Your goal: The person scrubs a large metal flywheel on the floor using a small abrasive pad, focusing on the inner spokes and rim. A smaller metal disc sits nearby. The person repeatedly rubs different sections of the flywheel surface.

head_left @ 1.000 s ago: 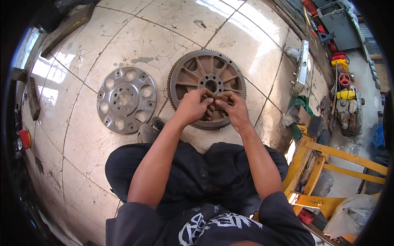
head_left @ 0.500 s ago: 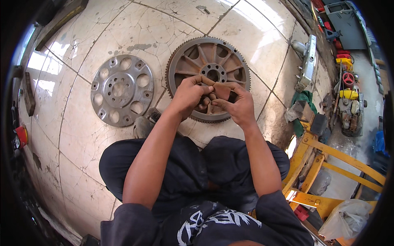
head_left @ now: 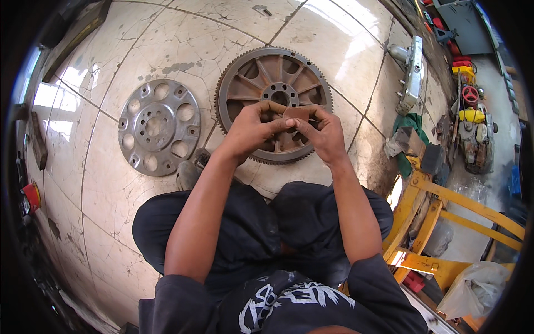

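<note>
At mid-frame, I see left hand and right hand pinching a brown sheet, maybe folding; next needs firm pressing.

Our hands hide parts of the toothed flywheel and brown sheet; we see the yellow frame cut off at the right rim.

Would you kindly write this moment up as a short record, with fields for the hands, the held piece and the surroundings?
Held piece: small flat brown piece
Right hand: pinching it
Left hand: thumb at its left side, grip unclear
Beneath hands: round brown-grey metal toothed wheel
Left of wheel: round silver metal disc with holes, lying apart
Floor: cracked cream tiles
Right side: yellow metal frame
</note>
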`<state>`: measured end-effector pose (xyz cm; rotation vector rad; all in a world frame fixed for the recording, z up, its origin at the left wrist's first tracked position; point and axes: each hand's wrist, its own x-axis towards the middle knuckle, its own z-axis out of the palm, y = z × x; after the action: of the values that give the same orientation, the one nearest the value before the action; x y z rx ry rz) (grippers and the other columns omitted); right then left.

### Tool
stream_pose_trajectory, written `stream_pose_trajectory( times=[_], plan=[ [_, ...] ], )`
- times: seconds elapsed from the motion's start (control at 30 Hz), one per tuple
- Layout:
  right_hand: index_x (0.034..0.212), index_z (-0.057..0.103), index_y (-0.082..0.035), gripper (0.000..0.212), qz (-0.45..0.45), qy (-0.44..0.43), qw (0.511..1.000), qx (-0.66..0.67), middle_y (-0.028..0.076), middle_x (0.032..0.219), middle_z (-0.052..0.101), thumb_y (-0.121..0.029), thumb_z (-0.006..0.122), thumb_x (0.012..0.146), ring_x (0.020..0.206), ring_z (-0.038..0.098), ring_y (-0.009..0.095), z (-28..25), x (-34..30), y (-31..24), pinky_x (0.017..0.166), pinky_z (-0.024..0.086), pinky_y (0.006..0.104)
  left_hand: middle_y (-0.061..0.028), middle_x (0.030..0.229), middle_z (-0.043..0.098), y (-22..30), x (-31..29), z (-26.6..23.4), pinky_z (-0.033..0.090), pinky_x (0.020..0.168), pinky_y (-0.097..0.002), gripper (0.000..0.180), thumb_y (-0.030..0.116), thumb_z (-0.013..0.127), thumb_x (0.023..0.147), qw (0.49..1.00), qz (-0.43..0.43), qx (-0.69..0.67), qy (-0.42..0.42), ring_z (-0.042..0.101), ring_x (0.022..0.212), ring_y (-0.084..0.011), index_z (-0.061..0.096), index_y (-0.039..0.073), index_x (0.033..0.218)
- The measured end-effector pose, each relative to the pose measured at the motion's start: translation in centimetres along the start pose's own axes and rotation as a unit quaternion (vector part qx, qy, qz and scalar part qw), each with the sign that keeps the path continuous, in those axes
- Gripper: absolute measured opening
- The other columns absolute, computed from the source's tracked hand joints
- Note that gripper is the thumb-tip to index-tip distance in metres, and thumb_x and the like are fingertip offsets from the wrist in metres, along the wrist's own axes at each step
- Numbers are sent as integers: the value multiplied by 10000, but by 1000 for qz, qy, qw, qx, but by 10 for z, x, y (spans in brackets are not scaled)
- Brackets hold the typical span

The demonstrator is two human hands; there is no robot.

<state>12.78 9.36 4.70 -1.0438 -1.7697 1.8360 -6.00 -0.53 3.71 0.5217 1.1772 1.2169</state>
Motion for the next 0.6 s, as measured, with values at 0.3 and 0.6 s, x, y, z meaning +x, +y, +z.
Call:
stream_pose_trajectory(
  times=[0.3, 0.6],
  plan=[
    [1351, 628, -5, 455, -24, -35, 998, 51, 75, 1183, 718, -160, 818, 967, 1011, 722, 136, 6, -1, 5, 897, 608, 300, -28, 915, 762, 2, 1, 1, 511, 660, -254, 295, 272, 843, 950, 996, -16, 65, 64, 650, 771, -70, 775, 13, 1076],
    [1209, 704, 0, 410, 29, -47, 998, -43, 111, 1158, 768, -125, 904, 874, 1032, 739, 123, -4, 5, 16, 844, 616, 292, -32, 857, 762, -3, 3, 1, 506, 621, -255, 273, 259, 840, 949, 979, -31, 191, 63, 642, 699, -72, 789, -3, 1008]
  ],
)
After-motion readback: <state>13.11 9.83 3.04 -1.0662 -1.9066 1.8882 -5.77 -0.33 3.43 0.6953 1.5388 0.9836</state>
